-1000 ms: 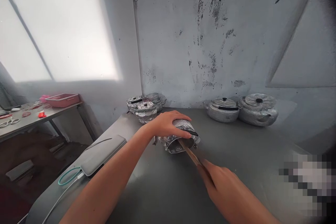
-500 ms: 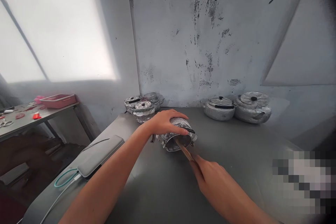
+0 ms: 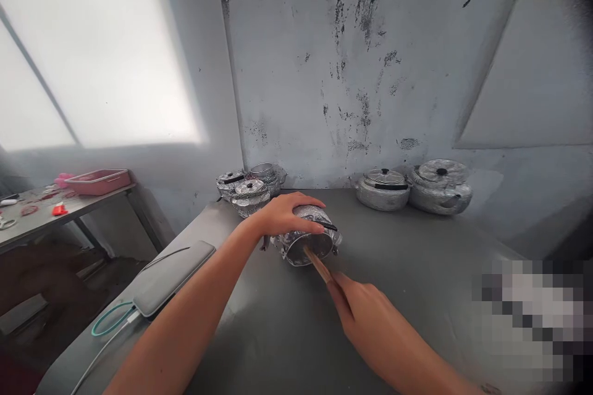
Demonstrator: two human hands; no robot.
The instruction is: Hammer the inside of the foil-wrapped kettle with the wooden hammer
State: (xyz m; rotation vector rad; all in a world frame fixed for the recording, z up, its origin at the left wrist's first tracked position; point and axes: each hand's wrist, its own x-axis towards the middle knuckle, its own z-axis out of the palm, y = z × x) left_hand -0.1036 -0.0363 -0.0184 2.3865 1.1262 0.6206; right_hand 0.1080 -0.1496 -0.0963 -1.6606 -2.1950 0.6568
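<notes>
A silver metal kettle (image 3: 314, 215) lies tipped on the table (image 3: 259, 327), its round mouth facing me. Over its upper side my left hand (image 3: 288, 213) is spread, thumb and fingers gripping the body beside the black handle (image 3: 329, 227). My right hand (image 3: 364, 305) is closed around a wooden stick (image 3: 318, 263), whose far end goes into the kettle's mouth; the tip is hidden inside. What looks like a spout pokes out at the left, below my left wrist.
Several lidded silver kettles stand along the wall: a group (image 3: 250, 197) at back left, a kettle (image 3: 383, 196) and a larger kettle (image 3: 440, 197) at back right. A grey case (image 3: 173, 278) with a cable lies left. A pink basket (image 3: 99, 181) sits on a side table.
The view has shifted slightly, so everything sits a little further left. The stick has shifted slightly in the kettle's mouth; both hands keep their holds.
</notes>
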